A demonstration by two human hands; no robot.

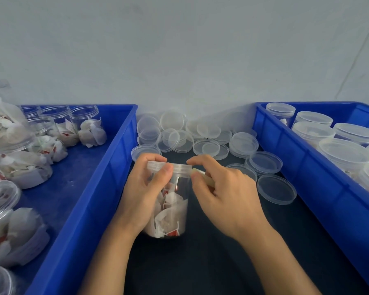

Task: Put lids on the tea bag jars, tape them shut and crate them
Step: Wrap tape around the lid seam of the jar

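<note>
A person's left hand (144, 194) wraps around a clear plastic jar (168, 201) of tea bags (168, 218) standing upright on a dark work surface (211, 262), thumb pressed against the jar's clear lid (168, 166), which already sits on top. The right hand (224, 194) meets the jar at its lid edge from the other side, index finger extended over the rim while thumb and curled fingers hold a small pale object (200, 175); it looks like a piece or roll of tape, but the view does not settle which. Beyond both hands, loose clear lids (200, 137) lie scattered and overlapping against the wall. Left of the left hand, a blue crate (107, 167) holds open jars (83, 116) stuffed with tea bags. Right of the right hand, a second blue crate (296, 162) holds lidded jars (345, 154) packed side by side.
</note>
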